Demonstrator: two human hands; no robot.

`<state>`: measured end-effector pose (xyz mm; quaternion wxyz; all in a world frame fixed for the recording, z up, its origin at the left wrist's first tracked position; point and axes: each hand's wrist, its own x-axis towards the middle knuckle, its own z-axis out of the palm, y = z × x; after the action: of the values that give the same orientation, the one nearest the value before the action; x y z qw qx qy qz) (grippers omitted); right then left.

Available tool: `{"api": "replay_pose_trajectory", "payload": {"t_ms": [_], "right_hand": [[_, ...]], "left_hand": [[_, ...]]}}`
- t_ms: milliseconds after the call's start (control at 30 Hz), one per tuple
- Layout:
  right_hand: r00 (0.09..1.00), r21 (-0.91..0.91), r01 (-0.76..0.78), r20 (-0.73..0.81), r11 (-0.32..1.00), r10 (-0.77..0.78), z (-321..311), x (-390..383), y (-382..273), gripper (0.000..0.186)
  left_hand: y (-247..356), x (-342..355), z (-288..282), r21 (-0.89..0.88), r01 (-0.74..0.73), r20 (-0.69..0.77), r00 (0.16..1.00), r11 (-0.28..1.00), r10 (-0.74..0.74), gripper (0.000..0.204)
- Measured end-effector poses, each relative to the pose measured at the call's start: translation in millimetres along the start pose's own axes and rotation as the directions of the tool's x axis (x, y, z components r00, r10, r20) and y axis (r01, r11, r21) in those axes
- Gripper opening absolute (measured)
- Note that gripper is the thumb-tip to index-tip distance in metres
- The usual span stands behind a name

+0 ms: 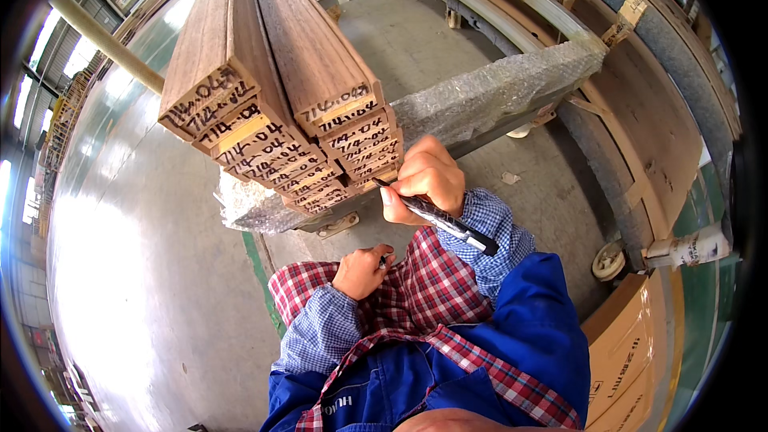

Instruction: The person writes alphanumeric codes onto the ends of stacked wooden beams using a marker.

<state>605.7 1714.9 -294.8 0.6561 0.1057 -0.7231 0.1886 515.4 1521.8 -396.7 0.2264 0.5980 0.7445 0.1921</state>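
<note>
My right hand (pixel 429 180) is closed round a black marker pen (pixel 448 226). The pen's tip points up and left at the lower end faces of the right-hand stack of wood boards (pixel 364 146); whether it touches them I cannot tell. A second stack of brown wood-grain boards (pixel 252 128) lies right beside it on the left. Dark handwritten marks cover the ends of the boards in both stacks. Low over my lap, my left hand (pixel 362 272) is closed, with a small dark thing between thumb and fingers that I cannot make out.
A beam in bubble wrap (pixel 496 88) runs under the boards and out to the right. Metal rails (pixel 512 20) stand beyond it. On the right are a curved brown panel (pixel 640 128), a caster wheel (pixel 608 262) and a cardboard box (pixel 628 352). A pale pole (pixel 108 40) slants at upper left.
</note>
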Motion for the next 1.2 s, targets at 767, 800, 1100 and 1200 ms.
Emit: {"api": "replay_pose_trajectory", "payload": {"t_ms": [767, 800, 1100, 1200], "right_hand": [[0.998, 0.048, -0.059, 0.003, 0.997, 0.059, -6.2, -0.7, 1.1, 0.022], [0.998, 0.051, -0.055, -0.006, 0.997, 0.056, -6.3, -0.7, 1.3, 0.022], [0.999, 0.044, -0.035, 0.004, 0.998, 0.035, -6.1, 1.7, 1.0, 0.022], [0.999, 0.055, -0.033, -0.001, 0.998, 0.033, -9.6, -1.6, 2.5, 0.023]], "left_hand": [[-1.7, 1.2, 2.3, 0.009, -0.013, 0.001, 1.0, 1.0, 0.013, 0.021], [-1.8, 1.4, 2.5, 0.011, -0.02, -0.002, 1.0, 1.0, 0.02, 0.021], [-1.5, 0.9, 2.1, 0.005, -0.021, -0.006, 1.0, 1.0, 0.021, 0.02], [1.1, 1.9, -0.2, 0.009, -0.018, 0.002, 1.0, 1.0, 0.018, 0.02]]}}
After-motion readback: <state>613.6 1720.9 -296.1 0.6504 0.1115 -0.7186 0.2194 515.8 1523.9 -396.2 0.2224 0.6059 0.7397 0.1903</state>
